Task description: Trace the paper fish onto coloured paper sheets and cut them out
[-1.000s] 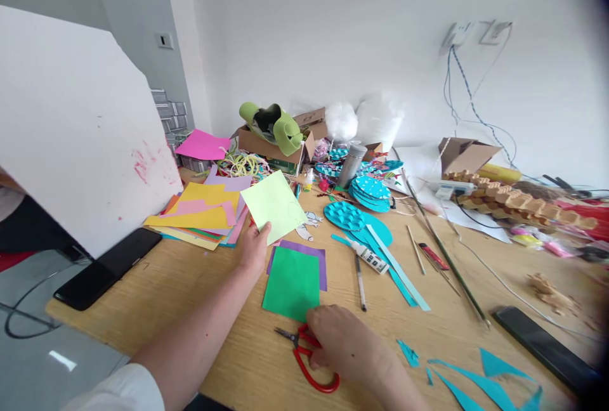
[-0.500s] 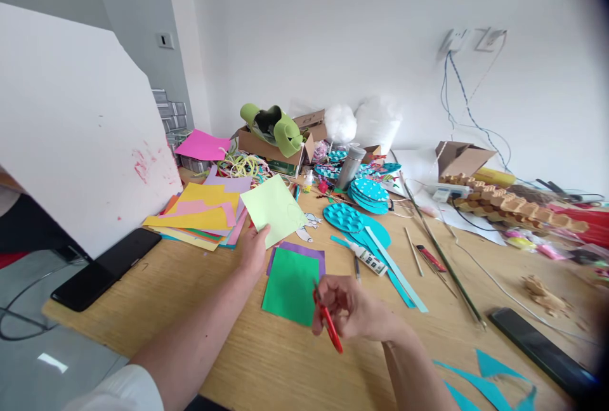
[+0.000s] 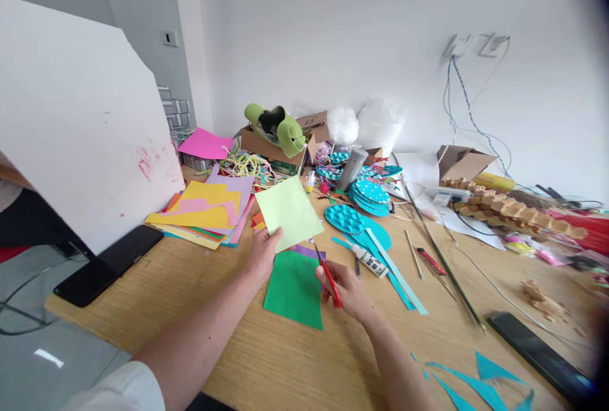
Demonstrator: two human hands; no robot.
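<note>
My left hand (image 3: 265,251) pinches the lower left edge of a light green sheet (image 3: 288,211), held up above the table. Faint drawn lines show near the sheet's right corner. In my right hand (image 3: 343,287) are red-handled scissors (image 3: 330,279), their tips pointing up just below that corner, apart from the paper. Whether the blades are parted is too small to tell. A darker green sheet (image 3: 294,289) lies flat beneath both hands, over a purple sheet (image 3: 316,253) that shows along its top edge.
Stacked coloured papers (image 3: 204,205) lie at the left beside a black device (image 3: 109,265). Right of my hands are a glue bottle (image 3: 373,262), blue strips (image 3: 397,271) and a red cutter (image 3: 431,260). A phone (image 3: 542,354) and blue scraps (image 3: 480,392) lie nearer the right front.
The light green sheet has moved right in my left hand, now covering most of the white cutout. My right hand has lifted the scissors up towards it, and their tips now point upward.
</note>
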